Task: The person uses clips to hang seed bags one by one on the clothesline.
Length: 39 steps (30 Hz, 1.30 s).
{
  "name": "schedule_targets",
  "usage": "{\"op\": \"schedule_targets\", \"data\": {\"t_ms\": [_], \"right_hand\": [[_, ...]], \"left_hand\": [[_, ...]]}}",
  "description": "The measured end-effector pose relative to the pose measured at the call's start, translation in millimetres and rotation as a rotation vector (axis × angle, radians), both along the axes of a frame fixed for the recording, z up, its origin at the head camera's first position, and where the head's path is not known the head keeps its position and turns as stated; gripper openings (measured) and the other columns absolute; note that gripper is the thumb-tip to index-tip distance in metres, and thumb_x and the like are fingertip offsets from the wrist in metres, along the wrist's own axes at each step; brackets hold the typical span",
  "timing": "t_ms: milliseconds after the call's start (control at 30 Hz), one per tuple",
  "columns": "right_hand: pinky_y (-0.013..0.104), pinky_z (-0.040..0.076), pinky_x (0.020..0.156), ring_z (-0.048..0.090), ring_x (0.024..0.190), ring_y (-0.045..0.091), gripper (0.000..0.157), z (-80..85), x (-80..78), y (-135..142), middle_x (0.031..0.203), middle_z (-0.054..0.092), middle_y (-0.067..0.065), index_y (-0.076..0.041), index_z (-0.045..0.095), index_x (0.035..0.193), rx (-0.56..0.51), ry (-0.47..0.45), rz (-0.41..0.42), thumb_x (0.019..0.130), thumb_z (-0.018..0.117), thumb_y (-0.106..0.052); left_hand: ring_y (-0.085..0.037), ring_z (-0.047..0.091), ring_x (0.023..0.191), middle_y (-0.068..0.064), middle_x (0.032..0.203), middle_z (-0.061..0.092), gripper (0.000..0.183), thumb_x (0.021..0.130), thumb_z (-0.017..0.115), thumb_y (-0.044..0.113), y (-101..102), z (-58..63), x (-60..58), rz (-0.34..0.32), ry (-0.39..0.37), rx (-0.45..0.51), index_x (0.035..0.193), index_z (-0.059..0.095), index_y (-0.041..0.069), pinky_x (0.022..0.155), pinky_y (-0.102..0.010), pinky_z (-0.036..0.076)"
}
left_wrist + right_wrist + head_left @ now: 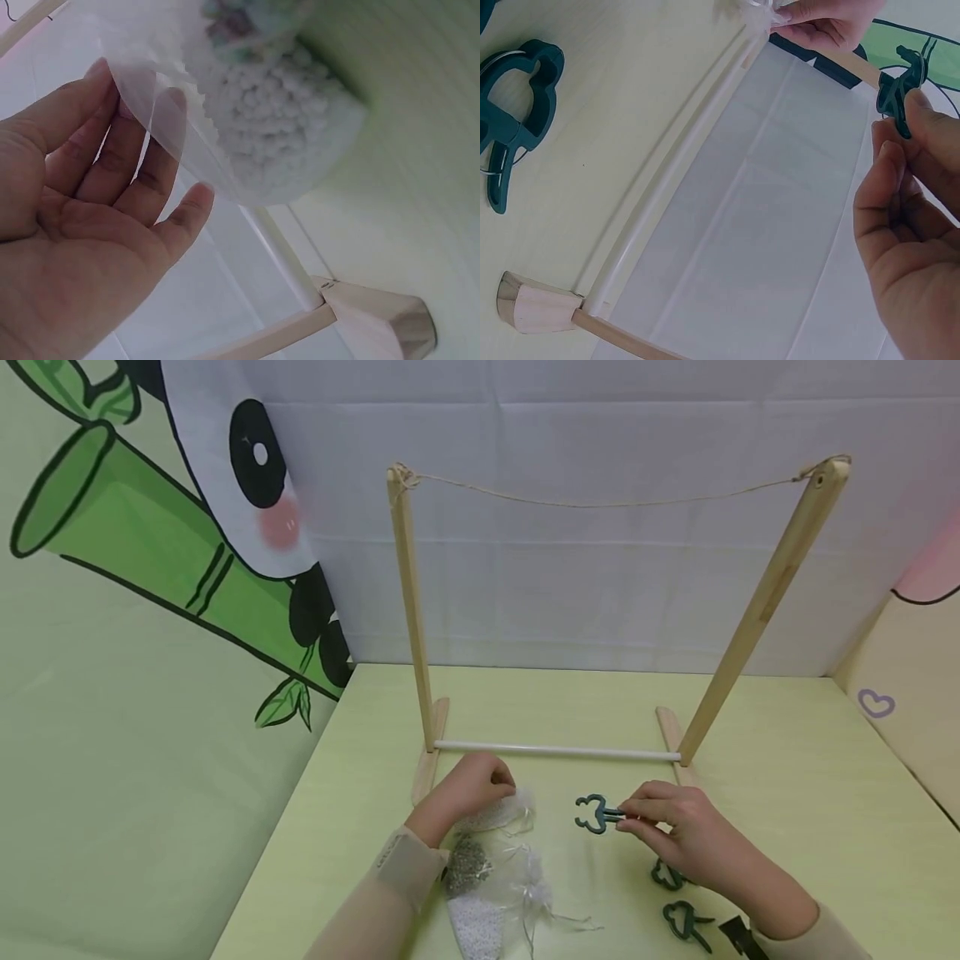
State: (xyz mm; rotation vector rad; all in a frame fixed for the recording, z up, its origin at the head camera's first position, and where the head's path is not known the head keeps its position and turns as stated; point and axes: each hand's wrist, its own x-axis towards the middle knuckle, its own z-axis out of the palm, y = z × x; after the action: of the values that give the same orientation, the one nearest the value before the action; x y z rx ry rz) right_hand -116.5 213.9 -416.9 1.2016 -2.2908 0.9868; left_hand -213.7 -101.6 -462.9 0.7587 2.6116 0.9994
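My left hand (474, 787) pinches the edge of a clear plastic bag (495, 817). White beads (270, 124) fill the lower part of this bag in the left wrist view. Over the table, my right hand (678, 827) holds a dark green plant clip (592, 814) by its handles between thumb and fingers, the rounded jaws facing left. Beneath that hand lie two more green clips, one partly hidden (666, 875) and one nearer (682, 920). More clear bags sit by the left forearm, one with grey contents (467, 864) and one with white granules (476, 927).
Behind the hands stands a wooden frame with a left post (411, 602), a right post (765, 610) and a low white rod (555, 749). A thin string (592, 506) sags between the post tops. A black object (741, 937) is near the right wrist.
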Motion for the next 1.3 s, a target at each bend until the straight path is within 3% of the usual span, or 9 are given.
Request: {"op": "schedule_targets", "data": {"t_ms": [133, 200, 433, 700, 833, 1000, 1300], "right_hand": [[0.013, 0.048, 0.059, 0.060, 0.073, 0.002, 0.024, -1.1, -0.4, -0.5, 0.093, 0.068, -0.007, -0.008, 0.078, 0.096, -0.024, 0.029, 0.015, 0.078, 0.082, 0.007], [0.012, 0.047, 0.058, 0.060, 0.073, 0.003, 0.024, -2.3, -0.4, -0.8, 0.093, 0.068, -0.006, -0.008, 0.078, 0.096, -0.032, 0.036, 0.024, 0.078, 0.083, 0.007], [0.012, 0.047, 0.059, 0.060, 0.073, 0.002, 0.019, -4.5, -0.2, -0.3, 0.093, 0.067, -0.007, -0.008, 0.078, 0.095, -0.028, 0.039, 0.014, 0.081, 0.083, 0.003], [0.012, 0.046, 0.057, 0.059, 0.072, 0.003, 0.020, 1.1, 0.1, 5.0, 0.092, 0.068, -0.006, -0.008, 0.077, 0.095, -0.017, 0.074, -0.013, 0.080, 0.083, 0.003], [0.012, 0.046, 0.057, 0.059, 0.072, 0.003, 0.004, 8.8, -0.2, 10.6, 0.092, 0.067, -0.007, -0.010, 0.077, 0.094, -0.010, 0.099, -0.053, 0.090, 0.079, -0.009], [0.013, 0.049, 0.059, 0.061, 0.072, 0.002, 0.032, 21.4, -0.7, 16.4, 0.093, 0.068, -0.006, -0.009, 0.077, 0.094, 0.003, 0.113, -0.077, 0.105, 0.060, -0.033], [0.011, 0.045, 0.053, 0.055, 0.065, 0.001, 0.046, 50.9, -7.5, 31.9, 0.091, 0.066, -0.004, -0.004, 0.077, 0.092, 0.029, 0.212, -0.156, 0.106, 0.054, -0.041]], "left_hand": [[-0.028, 0.069, 0.098, -0.013, 0.104, 0.074, 0.018, 0.091, 0.075, 0.003, -1.7, 0.1, 1.1, -0.025, -0.030, -0.007, 0.107, 0.076, -0.006, 0.084, -0.039, 0.057], [-0.026, 0.070, 0.097, -0.014, 0.105, 0.074, 0.019, 0.091, 0.075, 0.003, -2.3, -1.9, 1.4, -0.038, -0.029, -0.021, 0.107, 0.076, -0.006, 0.082, -0.037, 0.057], [-0.009, 0.061, 0.067, 0.000, 0.078, 0.072, 0.007, 0.091, 0.075, 0.002, -3.7, -8.1, 1.3, -0.057, 0.013, -0.035, 0.086, 0.080, 0.004, 0.063, -0.028, 0.053], [-0.008, 0.060, 0.072, 0.008, 0.075, 0.066, 0.010, 0.093, 0.075, 0.008, -6.9, -1.5, 0.6, 0.010, 0.029, -0.005, 0.083, 0.076, 0.009, 0.070, -0.029, 0.053], [-0.009, 0.061, 0.072, 0.009, 0.076, 0.066, 0.010, 0.094, 0.074, 0.011, -7.9, 7.7, 0.6, 0.018, 0.043, 0.037, 0.085, 0.075, 0.010, 0.069, -0.031, 0.053], [-0.007, 0.061, 0.073, 0.010, 0.079, 0.066, 0.008, 0.097, 0.072, 0.014, -5.1, 16.6, 2.8, 0.027, 0.049, 0.082, 0.090, 0.075, 0.010, 0.068, -0.029, 0.053], [-0.009, 0.062, 0.075, 0.011, 0.081, 0.066, 0.007, 0.098, 0.071, 0.016, 9.7, 27.2, 7.7, 0.106, 0.129, 0.210, 0.092, 0.075, 0.013, 0.069, -0.031, 0.054]]}}
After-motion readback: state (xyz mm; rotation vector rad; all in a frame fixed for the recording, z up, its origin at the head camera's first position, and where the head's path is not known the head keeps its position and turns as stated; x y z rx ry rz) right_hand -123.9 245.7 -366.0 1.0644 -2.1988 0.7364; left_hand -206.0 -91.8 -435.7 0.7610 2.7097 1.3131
